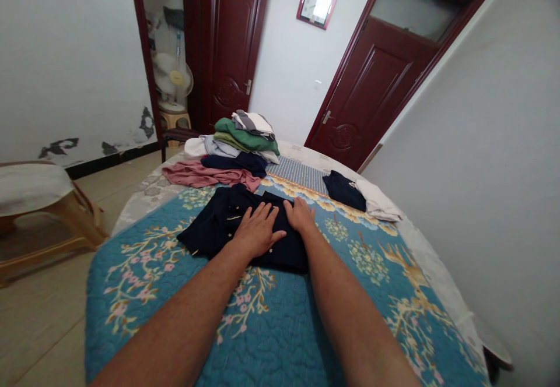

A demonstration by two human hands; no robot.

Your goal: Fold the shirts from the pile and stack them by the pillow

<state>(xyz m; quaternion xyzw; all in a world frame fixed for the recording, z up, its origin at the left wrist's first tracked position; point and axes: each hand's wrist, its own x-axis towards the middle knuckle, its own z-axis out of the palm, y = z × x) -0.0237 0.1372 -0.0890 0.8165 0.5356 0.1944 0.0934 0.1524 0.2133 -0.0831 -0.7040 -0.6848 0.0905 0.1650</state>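
Observation:
A dark navy shirt [210, 224] with small pale buttons lies partly folded on the teal floral quilted cover [280, 329]. My left hand [258, 229] rests flat on the middle of the shirt, fingers spread. On its right part lies my right hand [301, 215], with the fingers stretched forward and partly hidden behind the hand. Neither hand grips the cloth.
A heap of clothes stands at the far left, with a green garment [249, 134] near its top and a pink garment [205, 175] below. Far right lie a folded dark garment [343, 190] and a folded white garment [376, 200]. A stool [44, 218] stands left.

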